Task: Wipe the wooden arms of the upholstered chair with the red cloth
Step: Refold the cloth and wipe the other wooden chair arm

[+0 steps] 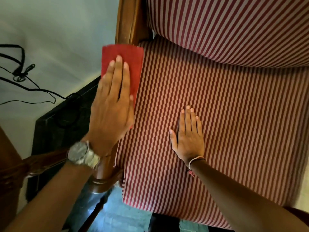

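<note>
The red cloth [132,64] lies flat over the chair's left wooden arm [127,20], which runs from the rounded front end [102,181] up to the backrest. My left hand [112,104], wearing a metal watch, presses flat on the cloth with fingers extended and hides most of the arm beneath. My right hand [188,136] rests palm down, fingers spread, on the red-and-pink striped seat cushion [225,114]. The right arm of the chair is out of view.
A white wall [50,30] with loose black cables [21,71] stands to the left. A dark skirting and floor edge [63,124] runs beside the chair. Teal floor tiles [120,213] show below the seat's front. The striped backrest [234,22] fills the top right.
</note>
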`<state>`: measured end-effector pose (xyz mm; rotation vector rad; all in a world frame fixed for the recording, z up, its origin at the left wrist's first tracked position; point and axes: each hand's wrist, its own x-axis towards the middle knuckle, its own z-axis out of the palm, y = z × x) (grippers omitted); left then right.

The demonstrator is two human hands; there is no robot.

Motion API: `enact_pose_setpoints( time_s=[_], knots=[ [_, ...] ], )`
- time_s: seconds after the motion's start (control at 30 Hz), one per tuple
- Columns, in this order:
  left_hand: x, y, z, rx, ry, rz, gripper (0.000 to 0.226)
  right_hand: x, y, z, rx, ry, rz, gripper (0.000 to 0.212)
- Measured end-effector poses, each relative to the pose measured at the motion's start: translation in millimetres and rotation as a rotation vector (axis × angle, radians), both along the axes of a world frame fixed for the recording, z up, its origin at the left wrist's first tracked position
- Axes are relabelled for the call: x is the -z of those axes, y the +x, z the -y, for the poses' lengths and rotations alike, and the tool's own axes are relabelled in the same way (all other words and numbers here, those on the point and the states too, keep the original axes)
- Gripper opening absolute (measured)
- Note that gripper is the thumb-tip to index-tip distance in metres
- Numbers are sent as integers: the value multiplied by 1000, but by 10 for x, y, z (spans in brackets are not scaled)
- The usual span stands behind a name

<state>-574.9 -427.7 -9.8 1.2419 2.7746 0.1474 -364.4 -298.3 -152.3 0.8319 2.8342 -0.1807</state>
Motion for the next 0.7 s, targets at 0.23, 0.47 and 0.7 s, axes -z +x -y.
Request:
enact_pose_setpoints(
  time_s=[0.23,0.47,0.7],
  knots=[
    [-8,440,453,-19,-30,40,63,-25,-15,-21,-6,-5,0,75],
    [25,42,44,-17,27,10,63,21,-2,-6,-2,16,-3,75],
    [-2,222,293,-7,15,55,64,-19,-11,-10,4,6,10,75]
  ],
)
